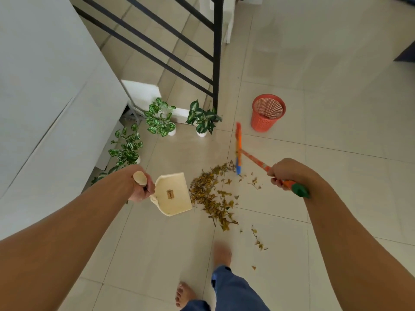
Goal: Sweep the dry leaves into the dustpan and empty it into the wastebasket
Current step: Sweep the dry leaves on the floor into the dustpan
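A pile of dry yellow-brown leaves (212, 197) lies on the pale floor tiles, with a few strays (258, 240) nearer me. My left hand (141, 187) grips the upright handle of a cream dustpan (174, 195), whose mouth sits just left of the pile. My right hand (285, 172) is closed around the orange broom handle with its green end. The broom head (238, 149), orange and blue, stands at the pile's far right edge. An orange mesh wastebasket (267, 113) stands upright and open beyond the broom.
Three small potted plants (203, 118) stand along the left near a white wall (45, 86). A black metal stair railing (217, 52) rises behind them. My bare feet (222, 254) are on the tiles just behind the leaves.
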Motion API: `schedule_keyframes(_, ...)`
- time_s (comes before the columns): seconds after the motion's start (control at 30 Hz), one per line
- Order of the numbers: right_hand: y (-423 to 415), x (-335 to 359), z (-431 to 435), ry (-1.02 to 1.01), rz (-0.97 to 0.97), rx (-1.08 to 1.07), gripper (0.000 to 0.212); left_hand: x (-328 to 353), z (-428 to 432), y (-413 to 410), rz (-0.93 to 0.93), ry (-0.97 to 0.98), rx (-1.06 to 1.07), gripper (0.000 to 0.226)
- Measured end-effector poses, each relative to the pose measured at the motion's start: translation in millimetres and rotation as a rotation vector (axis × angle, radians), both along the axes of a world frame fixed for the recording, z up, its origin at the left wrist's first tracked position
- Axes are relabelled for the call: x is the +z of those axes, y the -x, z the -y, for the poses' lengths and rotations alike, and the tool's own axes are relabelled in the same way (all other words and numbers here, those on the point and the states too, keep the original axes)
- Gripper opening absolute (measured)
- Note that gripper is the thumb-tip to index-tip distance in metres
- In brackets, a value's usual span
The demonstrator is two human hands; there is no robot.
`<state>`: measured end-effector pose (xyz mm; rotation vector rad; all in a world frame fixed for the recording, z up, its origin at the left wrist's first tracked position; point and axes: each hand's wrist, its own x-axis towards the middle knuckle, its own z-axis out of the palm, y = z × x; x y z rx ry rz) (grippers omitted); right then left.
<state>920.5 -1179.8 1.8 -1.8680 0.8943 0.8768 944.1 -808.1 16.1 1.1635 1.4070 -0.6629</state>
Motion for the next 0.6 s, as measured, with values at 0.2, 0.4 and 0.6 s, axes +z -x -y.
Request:
schedule_keyframes(0.2,-15.9,-35.6,-19.8,0.402,0.009,0.515,0.009,-5.7,-8.0,8.1,0.000,0.042,0.015,0.016)
schedule_keyframes(0.4,19.6,-38.1,-36.6,0.387,-0.080,0.626,0.009,-7.2,-10.3,13.0,0.009,0.046,0.029,0.019)
schedule_keyframes(0.6,59.0,-35.0,-32.5,0.388,-0.062,0.529,0.022,-5.3,1.8,21.4,-0.007,-0.014,-0.006,0.013)
